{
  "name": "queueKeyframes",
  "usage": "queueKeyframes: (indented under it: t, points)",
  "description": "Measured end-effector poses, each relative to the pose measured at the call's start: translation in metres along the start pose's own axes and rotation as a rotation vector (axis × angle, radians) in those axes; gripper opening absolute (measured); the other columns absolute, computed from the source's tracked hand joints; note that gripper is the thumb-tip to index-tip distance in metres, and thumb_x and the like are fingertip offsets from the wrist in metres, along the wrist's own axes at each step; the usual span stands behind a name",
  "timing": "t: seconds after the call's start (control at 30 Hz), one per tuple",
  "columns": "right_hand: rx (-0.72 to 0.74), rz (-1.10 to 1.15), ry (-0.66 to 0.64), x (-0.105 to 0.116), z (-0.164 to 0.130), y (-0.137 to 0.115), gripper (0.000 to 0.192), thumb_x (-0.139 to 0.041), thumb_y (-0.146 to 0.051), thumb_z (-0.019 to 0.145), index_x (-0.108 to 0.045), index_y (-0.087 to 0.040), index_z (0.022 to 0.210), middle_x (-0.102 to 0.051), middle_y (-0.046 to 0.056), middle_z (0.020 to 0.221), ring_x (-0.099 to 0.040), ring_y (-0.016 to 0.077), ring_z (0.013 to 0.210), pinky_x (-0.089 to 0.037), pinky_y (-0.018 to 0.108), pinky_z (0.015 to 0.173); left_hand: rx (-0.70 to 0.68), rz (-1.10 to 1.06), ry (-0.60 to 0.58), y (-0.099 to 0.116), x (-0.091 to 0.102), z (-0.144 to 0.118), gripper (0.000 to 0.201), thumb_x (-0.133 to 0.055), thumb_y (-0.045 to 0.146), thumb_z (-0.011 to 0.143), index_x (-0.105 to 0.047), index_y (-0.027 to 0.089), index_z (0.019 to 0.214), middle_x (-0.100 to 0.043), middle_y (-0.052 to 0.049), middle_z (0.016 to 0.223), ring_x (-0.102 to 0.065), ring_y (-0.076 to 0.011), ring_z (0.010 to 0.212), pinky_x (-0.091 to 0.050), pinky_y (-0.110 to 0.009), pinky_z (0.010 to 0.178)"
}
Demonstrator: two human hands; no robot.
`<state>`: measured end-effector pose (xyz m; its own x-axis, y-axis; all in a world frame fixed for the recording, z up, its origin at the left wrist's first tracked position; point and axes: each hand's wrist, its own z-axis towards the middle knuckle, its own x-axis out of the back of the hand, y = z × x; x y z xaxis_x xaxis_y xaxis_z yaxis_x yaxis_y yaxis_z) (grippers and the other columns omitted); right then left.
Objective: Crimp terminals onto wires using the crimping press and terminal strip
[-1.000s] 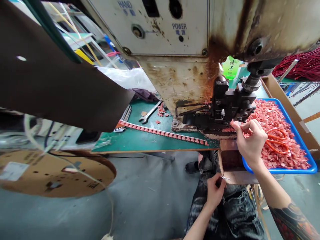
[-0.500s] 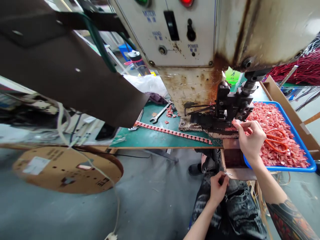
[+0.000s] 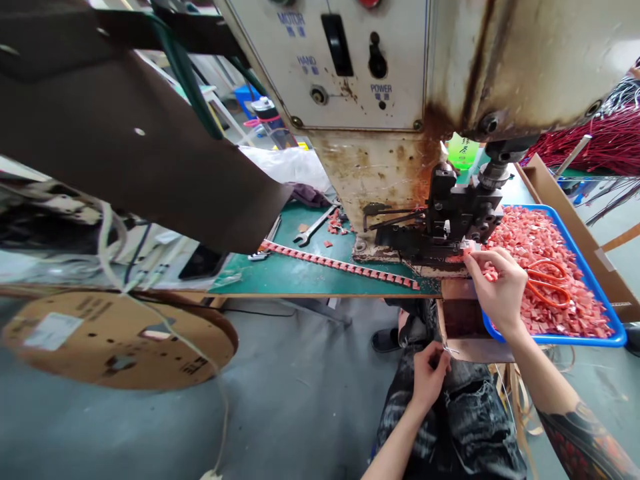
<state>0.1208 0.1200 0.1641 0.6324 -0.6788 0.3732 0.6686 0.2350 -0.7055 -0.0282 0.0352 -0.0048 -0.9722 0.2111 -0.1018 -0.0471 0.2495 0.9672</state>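
My right hand [image 3: 500, 285] is closed in a pinch on a small pink piece [image 3: 469, 253], at the front of the black tooling [image 3: 445, 213] of a press machine [image 3: 373, 167]. More pink bits show under its curled fingers. My left hand [image 3: 429, 375] is lower, above my lap, closed on a thin white wire [image 3: 451, 350] whose end sticks out beside an open cardboard box [image 3: 467, 350]. Right of the machine, a blue tray [image 3: 623, 337] holds a heap of pink pieces [image 3: 575, 287], with orange-handled scissors [image 3: 547, 283] lying on top.
A strip of pink pieces [image 3: 340, 265] lies along the green tabletop [image 3: 240, 283], near a wrench [image 3: 315, 227] and loose pink scraps. A cardboard reel [image 3: 125, 340] hangs at the left. Bundled red wires [image 3: 595, 147] are at the far right.
My right hand has brought the pink piece up to the tooling, and its fingers have straightened slightly. My left hand keeps its grip on the wire. The view has shifted slightly.
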Motion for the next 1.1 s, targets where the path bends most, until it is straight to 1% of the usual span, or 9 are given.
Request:
queueKeyframes:
  t: [0.23,0.33,0.43,0.5,0.6,0.7,0.8,0.97,1.1]
  points:
    - [-0.153,0.072,0.035,-0.007,0.0,0.006,0.025,-0.074,-0.038,0.088,-0.067,-0.02,0.072,-0.063,-0.001,0.067,-0.054,0.0144,0.061,-0.045,0.029,0.064,0.001,-0.012,-0.008,-0.007,0.0,0.0,0.032,-0.066,0.047,0.078,-0.061,0.017,0.068,-0.056,0.002,0.048,-0.045,-0.0103,0.045,-0.034,-0.022,0.05]
    - [-0.205,0.095,0.073,-0.009,-0.002,0.011,0.02,-0.077,-0.039,0.086,-0.071,-0.019,0.085,-0.061,-0.003,0.067,-0.055,0.0141,0.062,-0.047,0.029,0.065,-0.014,-0.002,-0.005,-0.006,0.001,0.0,0.034,-0.066,0.047,0.079,-0.06,0.017,0.065,-0.056,0.002,0.048,-0.046,-0.0104,0.046,-0.034,-0.022,0.05]
    - [-0.165,0.109,0.069,-0.007,-0.001,0.01,0.015,-0.076,-0.034,0.086,-0.074,-0.021,0.092,-0.059,-0.003,0.069,-0.055,0.0142,0.064,-0.047,0.029,0.065,-0.027,0.009,-0.006,-0.004,0.001,-0.001,0.034,-0.066,0.047,0.08,-0.06,0.017,0.065,-0.056,0.002,0.048,-0.046,-0.0105,0.045,-0.035,-0.022,0.05]
    - [-0.142,0.175,0.054,0.001,-0.003,0.003,0.01,-0.075,-0.032,0.087,-0.074,-0.022,0.087,-0.063,0.001,0.078,-0.06,0.0155,0.072,-0.05,0.029,0.065,-0.039,0.016,-0.013,-0.001,0.001,-0.001,0.035,-0.065,0.048,0.081,-0.059,0.017,0.065,-0.056,0.002,0.048,-0.046,-0.0107,0.045,-0.035,-0.022,0.05]
    - [-0.187,0.321,0.002,0.025,-0.011,-0.011,0.009,-0.077,-0.028,0.086,-0.07,-0.022,0.087,-0.071,0.004,0.095,-0.07,0.0184,0.087,-0.06,0.031,0.072,-0.054,0.031,-0.02,0.001,0.004,-0.002,0.034,-0.065,0.046,0.082,-0.059,0.018,0.065,-0.057,0.002,0.048,-0.047,-0.0111,0.044,-0.036,-0.023,0.05]
    - [-0.205,0.311,-0.021,0.052,-0.022,-0.024,0.011,-0.077,-0.022,0.086,-0.073,-0.022,0.096,-0.075,0.003,0.09,-0.073,0.0168,0.079,-0.065,0.031,0.074,-0.066,0.063,-0.026,0.001,0.006,-0.001,0.031,-0.065,0.043,0.082,-0.06,0.018,0.065,-0.058,0.001,0.048,-0.048,-0.0114,0.044,-0.036,-0.023,0.05]
    - [-0.148,0.25,0.003,0.072,-0.028,-0.031,0.018,-0.077,-0.016,0.085,-0.077,-0.023,0.101,-0.077,0.002,0.091,-0.074,0.0154,0.078,-0.065,0.027,0.07,-0.079,0.078,-0.03,0.0,0.007,0.001,0.03,-0.065,0.043,0.082,-0.06,0.018,0.066,-0.058,0.001,0.048,-0.049,-0.012,0.044,-0.037,-0.023,0.05]
    - [-0.139,0.267,0.025,0.082,-0.027,-0.039,0.03,-0.08,-0.012,0.081,-0.075,-0.023,0.108,-0.076,0.0,0.084,-0.073,0.0132,0.069,-0.065,0.024,0.065,-0.083,0.085,-0.029,0.001,0.005,0.002,0.032,-0.063,0.046,0.082,-0.061,0.018,0.066,-0.058,0.001,0.048,-0.051,-0.0129,0.044,-0.037,-0.023,0.049]
    - [-0.144,0.302,0.038,0.085,-0.026,-0.043,0.03,-0.082,-0.011,0.078,-0.071,-0.022,0.103,-0.076,-0.001,0.079,-0.074,0.0138,0.067,-0.065,0.023,0.061,-0.071,0.097,-0.027,0.002,0.004,0.002,0.034,-0.064,0.047,0.081,-0.059,0.018,0.064,-0.058,0.001,0.048,-0.05,-0.0126,0.045,-0.037,-0.024,0.049]
